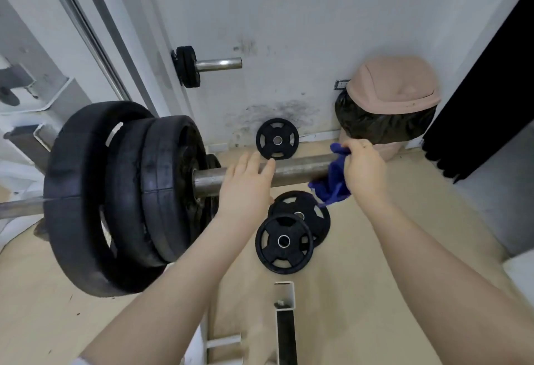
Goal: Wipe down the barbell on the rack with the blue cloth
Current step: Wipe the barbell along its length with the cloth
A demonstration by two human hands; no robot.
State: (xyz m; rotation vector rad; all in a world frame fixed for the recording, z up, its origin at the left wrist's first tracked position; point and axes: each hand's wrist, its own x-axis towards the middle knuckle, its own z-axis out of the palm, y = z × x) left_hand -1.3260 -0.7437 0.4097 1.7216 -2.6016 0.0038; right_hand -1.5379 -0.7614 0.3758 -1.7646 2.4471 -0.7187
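On the barbell [291, 169] sleeve, the left hand [245, 188] lies flat, fingers straight, steadying it — the right hand [362, 168] grips the blue cloth [332, 179] bunched against its end, to wipe.

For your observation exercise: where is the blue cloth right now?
In the head view, right of centre: the blue cloth is draped over the barbell sleeve's outer end, gripped by the right hand.

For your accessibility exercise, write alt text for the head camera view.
A person's right hand grips a blue cloth draped over the end of a barbell sleeve, while the left hand rests open on the bar beside large black plates. Small plates lie on the floor below.
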